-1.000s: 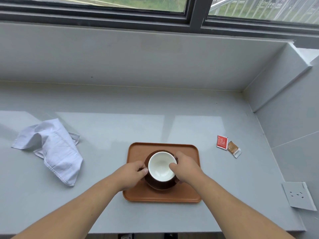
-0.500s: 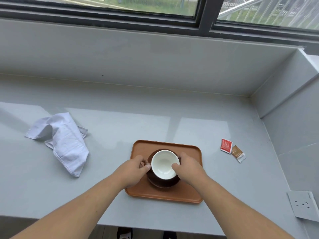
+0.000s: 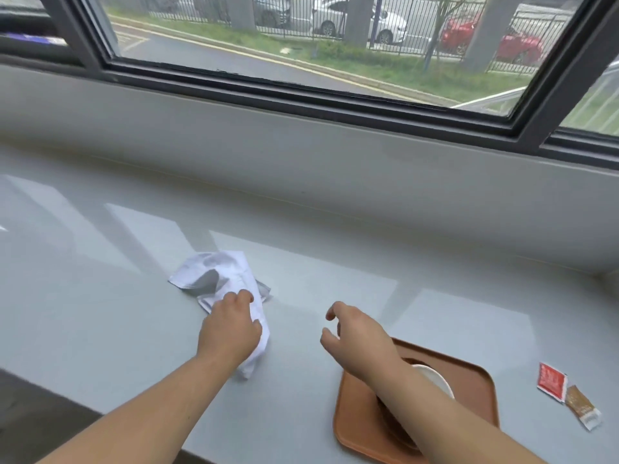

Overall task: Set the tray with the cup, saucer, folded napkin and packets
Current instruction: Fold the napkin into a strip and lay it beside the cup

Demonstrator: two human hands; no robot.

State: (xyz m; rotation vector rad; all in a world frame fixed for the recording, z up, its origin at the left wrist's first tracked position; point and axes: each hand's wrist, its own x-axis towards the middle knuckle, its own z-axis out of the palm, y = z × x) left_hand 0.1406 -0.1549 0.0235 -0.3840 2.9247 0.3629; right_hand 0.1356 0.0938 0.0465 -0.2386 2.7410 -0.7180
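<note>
A crumpled white napkin [image 3: 219, 279] lies on the grey counter at centre left. My left hand [image 3: 231, 328] rests on its near part with fingers curled onto the cloth. My right hand [image 3: 355, 333] hovers open above the counter, to the right of the napkin, holding nothing. The brown tray [image 3: 475, 393] sits at the lower right. On it stands the white cup [image 3: 435, 378] on a dark saucer [image 3: 395, 426], both mostly hidden under my right forearm. A red packet [image 3: 551, 381] and a brown packet [image 3: 582, 411] lie on the counter right of the tray.
The grey counter [image 3: 100, 279] runs along a low wall under a wide window [image 3: 301, 45]. Its front edge drops off at the lower left.
Both hands have let go of the cup and moved left. My left hand now lies on the napkin. The view has swung left and up, showing the street outside.
</note>
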